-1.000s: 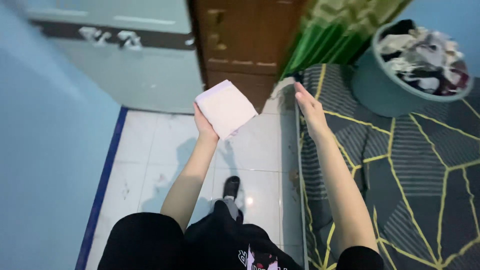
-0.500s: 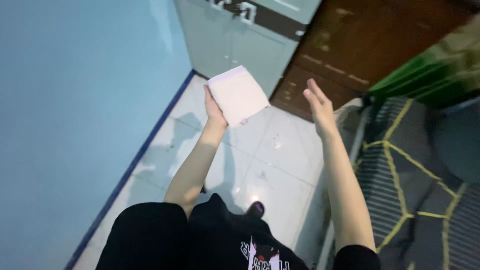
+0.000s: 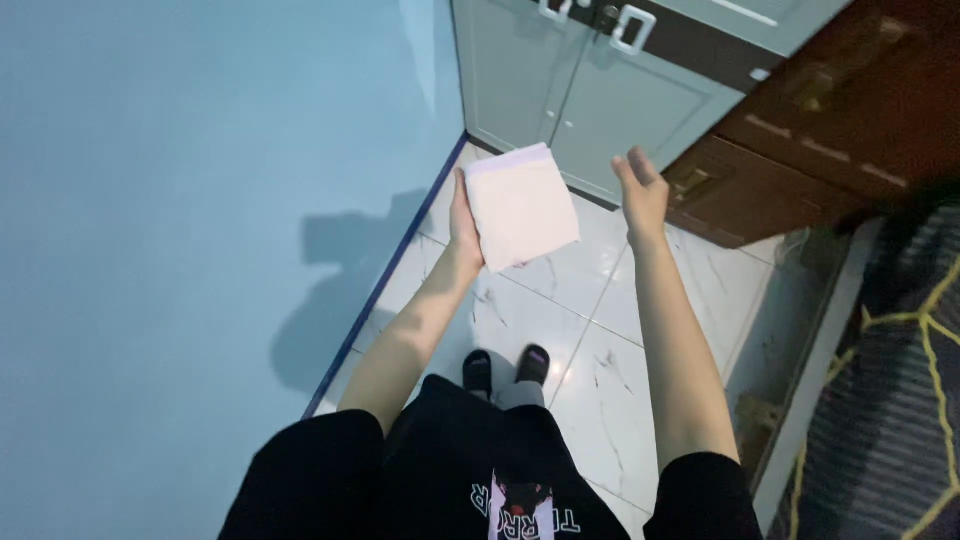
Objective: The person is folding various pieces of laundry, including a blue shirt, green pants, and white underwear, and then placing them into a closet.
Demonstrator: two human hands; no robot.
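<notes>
Left hand [image 3: 462, 222] grips a folded white cloth [image 3: 521, 206], fingers closed behind its near edge, the cloth raised just beyond them. Right hand [image 3: 641, 190] empty, fingers spread, just beside the cloth. Folding looks complete; cloth not yet put down, pale cupboard doors [image 3: 580, 80] ahead shut

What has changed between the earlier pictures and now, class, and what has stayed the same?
The view has swung left: the basket of clothes and green curtain are gone, and the pale cabinet and blue wall now fill more of the picture. The bed has slid to the right edge. The left hand still holds the folded white cloth; the right hand stays open and empty.
</notes>
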